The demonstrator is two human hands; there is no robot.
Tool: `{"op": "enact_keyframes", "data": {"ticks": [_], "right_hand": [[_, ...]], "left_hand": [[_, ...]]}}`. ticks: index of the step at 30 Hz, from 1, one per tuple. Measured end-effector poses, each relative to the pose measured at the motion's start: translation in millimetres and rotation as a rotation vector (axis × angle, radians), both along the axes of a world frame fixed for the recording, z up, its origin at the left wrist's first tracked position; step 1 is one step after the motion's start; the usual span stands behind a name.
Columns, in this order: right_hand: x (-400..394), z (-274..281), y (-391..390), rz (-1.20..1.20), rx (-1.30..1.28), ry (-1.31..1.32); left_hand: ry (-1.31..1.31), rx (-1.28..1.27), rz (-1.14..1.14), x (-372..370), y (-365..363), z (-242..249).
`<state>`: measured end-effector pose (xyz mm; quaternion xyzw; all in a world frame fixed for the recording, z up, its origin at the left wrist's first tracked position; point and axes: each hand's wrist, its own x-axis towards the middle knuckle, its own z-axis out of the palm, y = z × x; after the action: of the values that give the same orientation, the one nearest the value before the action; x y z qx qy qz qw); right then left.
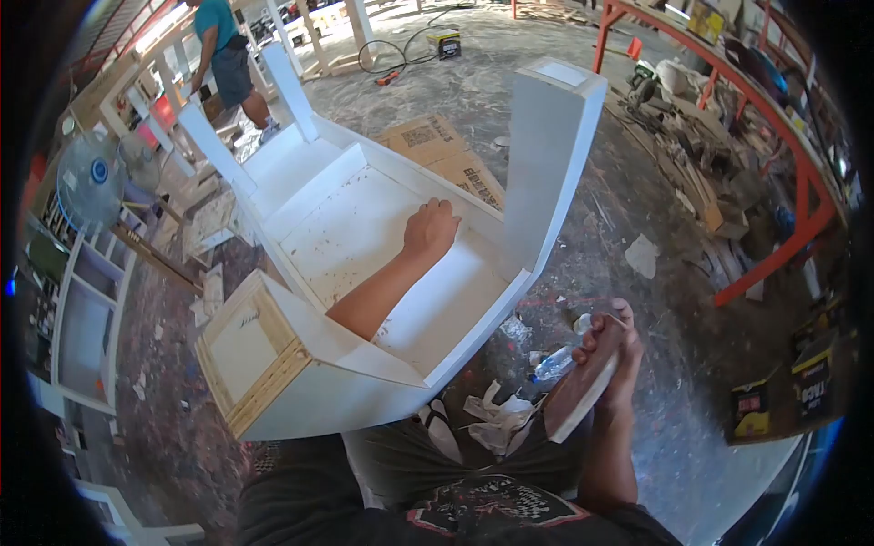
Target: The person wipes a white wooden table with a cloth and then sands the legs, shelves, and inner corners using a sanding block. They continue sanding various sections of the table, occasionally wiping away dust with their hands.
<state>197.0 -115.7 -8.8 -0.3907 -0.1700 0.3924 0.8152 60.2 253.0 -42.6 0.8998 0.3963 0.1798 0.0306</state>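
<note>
A white-painted wooden furniture frame [391,196] with a shallow recessed panel and upright legs lies tilted in front of me, sawdust specks inside it. My left hand [431,230] reaches across the recess to the far side rail, its fingers curled over it and the fingertips hidden. In my right hand [621,350], off the frame's near right corner, is a flat block with a brown face and pale edge, which looks like a sanding block [583,389]. My fingers wrap its upper end. The frame's near end shows bare plywood edges [267,387].
Crumpled paper [499,417] and a plastic bottle [552,364] lie by my feet. Flattened cardboard [439,150] is beyond the frame. A red metal table [801,182] stands right, over scrap wood. Left are a fan [91,182] and white shelving [86,318]; a person [228,59] stands behind.
</note>
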Motion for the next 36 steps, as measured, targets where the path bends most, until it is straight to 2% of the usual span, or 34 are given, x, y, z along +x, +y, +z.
{"op": "enact_keyframes", "data": {"ticks": [1,2,4,6,8,10,12,13,15,18,23,28,29,31,34,36], "right_hand": [[-11,11,7,0.031,0.022,-0.194],[-21,29,18,0.101,-0.019,-0.276],[-40,58,49,0.228,0.085,-0.525],[-55,88,108,0.237,0.210,-0.825],[-68,109,184,0.115,0.232,-1.054],[-75,110,256,-0.054,0.154,-1.181],[-72,98,307,-0.011,-0.184,-1.268],[-69,85,327,-0.018,-0.180,-1.258],[-57,60,358,-0.029,-0.272,-1.398],[-48,41,374,0.011,-0.255,-1.440],[-42,22,384,-0.054,-0.210,-1.417],[-30,-15,363,-0.079,-0.244,-1.395],[-26,-25,356,-0.074,-0.280,-1.455],[-25,-14,354,-0.090,-0.306,-1.513],[-33,17,364,-0.138,-0.219,-1.349],[-40,52,370,-0.167,-0.044,-1.281]], "left_hand": [[0.017,0.000,-0.005,-13,-7,1],[0.011,-0.002,0.008,-26,-12,4],[0.039,-0.030,0.007,-53,-21,6],[0.000,-0.047,-0.002,-83,-30,5],[-0.033,-0.058,-0.014,-102,-39,-3],[-0.078,-0.053,0.008,-118,-45,-13],[-0.090,-0.060,0.012,-121,-50,-7],[-0.108,-0.073,0.014,-120,-52,-5],[-0.083,-0.078,0.007,-119,-48,-9],[-0.076,-0.065,-0.031,-116,-45,-12],[-0.079,-0.075,-0.047,-115,-50,-8],[-0.083,-0.077,-0.043,-116,-49,-11],[-0.079,-0.073,-0.044,-116,-48,-12],[-0.086,-0.042,-0.058,-118,-50,-13],[-0.089,-0.044,-0.051,-116,-50,-12],[-0.081,-0.066,-0.035,-117,-51,-10]]}}
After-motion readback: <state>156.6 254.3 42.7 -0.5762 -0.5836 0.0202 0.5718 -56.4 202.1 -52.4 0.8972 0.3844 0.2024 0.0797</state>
